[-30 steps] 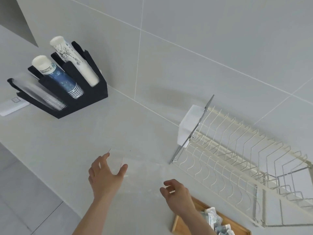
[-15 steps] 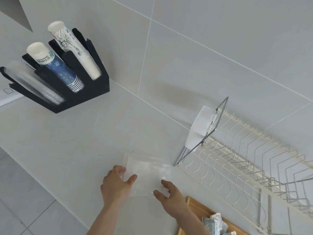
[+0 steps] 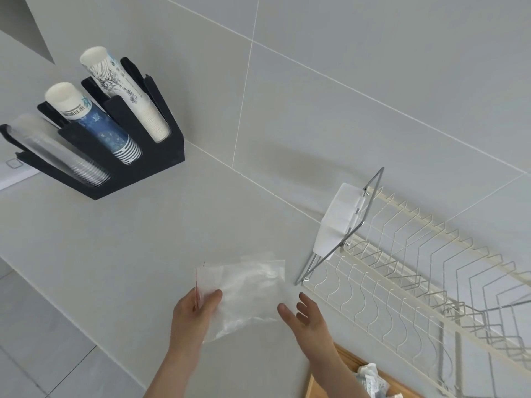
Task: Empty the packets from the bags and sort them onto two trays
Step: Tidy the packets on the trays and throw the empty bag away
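A clear, empty-looking plastic bag [image 3: 247,291] with a red zip strip lies flat on the grey counter. My left hand [image 3: 192,314] pinches its left edge at the zip strip, thumb on top. My right hand [image 3: 304,314] hovers open at the bag's right edge, fingers spread. At the bottom right a wooden tray [image 3: 324,377] holds several small packets [image 3: 370,380]; my right forearm covers part of it.
A white wire dish rack [image 3: 416,282] with a white plastic holder [image 3: 336,219] stands to the right. A black cup dispenser [image 3: 115,156] with paper and clear cups sits at the back left. The counter edge runs diagonally at the lower left.
My left hand has closed on the bag's zip edge. My right hand has slid off the bag toward its right edge. The view has shifted, with things sitting lower and more to the right.
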A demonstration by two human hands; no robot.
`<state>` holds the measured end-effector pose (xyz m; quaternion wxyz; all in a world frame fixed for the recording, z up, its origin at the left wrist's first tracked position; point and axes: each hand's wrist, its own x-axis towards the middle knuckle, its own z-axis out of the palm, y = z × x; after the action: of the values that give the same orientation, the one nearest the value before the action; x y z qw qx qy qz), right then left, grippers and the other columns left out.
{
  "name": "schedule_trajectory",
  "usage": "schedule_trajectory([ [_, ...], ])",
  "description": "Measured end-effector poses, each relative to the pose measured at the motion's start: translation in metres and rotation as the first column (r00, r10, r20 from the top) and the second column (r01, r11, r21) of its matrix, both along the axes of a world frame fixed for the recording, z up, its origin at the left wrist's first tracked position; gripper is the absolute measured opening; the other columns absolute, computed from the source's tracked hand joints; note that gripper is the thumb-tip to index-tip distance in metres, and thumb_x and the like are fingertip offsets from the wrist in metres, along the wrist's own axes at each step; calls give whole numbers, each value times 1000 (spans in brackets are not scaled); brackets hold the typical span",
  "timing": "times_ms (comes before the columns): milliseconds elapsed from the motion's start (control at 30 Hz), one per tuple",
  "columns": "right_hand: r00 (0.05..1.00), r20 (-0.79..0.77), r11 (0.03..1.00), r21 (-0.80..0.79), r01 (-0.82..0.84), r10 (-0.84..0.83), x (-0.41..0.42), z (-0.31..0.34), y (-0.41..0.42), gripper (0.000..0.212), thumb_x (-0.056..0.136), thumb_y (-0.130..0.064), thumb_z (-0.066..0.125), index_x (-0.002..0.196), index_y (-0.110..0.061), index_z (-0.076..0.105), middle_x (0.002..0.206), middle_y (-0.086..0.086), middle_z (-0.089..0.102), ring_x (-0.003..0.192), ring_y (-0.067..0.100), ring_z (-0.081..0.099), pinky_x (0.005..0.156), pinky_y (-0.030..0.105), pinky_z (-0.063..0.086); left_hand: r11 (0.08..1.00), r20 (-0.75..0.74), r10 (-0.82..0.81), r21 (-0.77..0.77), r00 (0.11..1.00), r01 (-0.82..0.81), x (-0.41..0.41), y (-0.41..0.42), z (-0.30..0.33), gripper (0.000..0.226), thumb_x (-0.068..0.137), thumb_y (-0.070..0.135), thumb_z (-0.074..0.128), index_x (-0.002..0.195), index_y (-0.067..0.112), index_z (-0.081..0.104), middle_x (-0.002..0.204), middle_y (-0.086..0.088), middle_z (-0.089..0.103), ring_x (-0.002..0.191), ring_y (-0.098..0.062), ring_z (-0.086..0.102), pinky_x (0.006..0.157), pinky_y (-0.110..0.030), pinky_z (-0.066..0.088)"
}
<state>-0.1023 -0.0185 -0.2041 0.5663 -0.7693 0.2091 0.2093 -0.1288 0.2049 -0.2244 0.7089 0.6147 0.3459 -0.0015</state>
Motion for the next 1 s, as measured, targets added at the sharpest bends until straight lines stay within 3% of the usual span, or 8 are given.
schedule_trajectory([
  [100,997,-67,985,171,-34,46,0,4,0,103,63,-58,86,149,-38,34,144,-4,50,135,17,50,114,46,41,997,34,-9,-79,999,12,-8,3,9,34,70,32,79,79,0,70,71,-5,67,70,-23,64,71,-37,45],
  [233,992,-71,948,309,-77,104,-4,6,-7,58,78,-29,84,131,-20,61,120,8,74,108,22,71,97,42,56,991,49,-53,-123,997,59,-18,1,16,55,57,46,80,83,-1,69,74,-6,66,66,-19,67,72,-39,48],
  [333,997,-68,962,271,40,-22,-13,7,-12,26,89,-9,72,114,-9,71,96,11,75,86,21,71,74,35,61,998,59,-11,-68,998,15,-27,-6,17,33,76,27,83,101,11,67,99,-5,71,73,-11,70,76,-37,51],
  [433,991,-34,966,221,132,-128,-23,7,-20,13,90,-6,69,102,-7,74,88,11,73,78,21,70,65,33,58,989,-7,3,-147,1000,-4,-36,-11,19,66,77,12,84,128,40,53,120,14,59,103,-11,65,95,-44,48],
  [533,984,1,969,174,174,-177,-32,8,-30,10,90,-5,69,99,-6,74,84,11,73,75,22,69,63,34,58,977,-62,-81,-204,995,67,-43,-17,16,85,62,13,87,136,35,50,115,0,70,103,-22,71,102,-47,49],
  [700,971,36,964,134,229,-236,-51,17,-52,9,93,-12,68,97,-8,75,82,9,73,72,20,68,63,34,60,986,-68,-120,-121,990,111,-49,-42,20,44,75,15,84,116,15,67,83,-1,81,77,-19,76,72,-35,53],
  [867,932,73,934,68,351,-355,-70,20,-92,15,92,1,64,96,-9,75,82,11,70,70,25,67,53,28,59,937,-31,-313,-177,949,303,-48,-72,25,46,65,25,77,109,16,73,97,-6,81,91,-26,77,87,-47,58],
  [1000,892,78,895,58,442,-445,-93,21,-124,13,92,-2,66,95,-10,75,88,14,74,69,28,69,51,26,57,915,-19,-386,-133,922,381,-51,-104,24,32,63,16,77,94,10,75,73,-9,73,71,-26,61,71,-40,45],
])
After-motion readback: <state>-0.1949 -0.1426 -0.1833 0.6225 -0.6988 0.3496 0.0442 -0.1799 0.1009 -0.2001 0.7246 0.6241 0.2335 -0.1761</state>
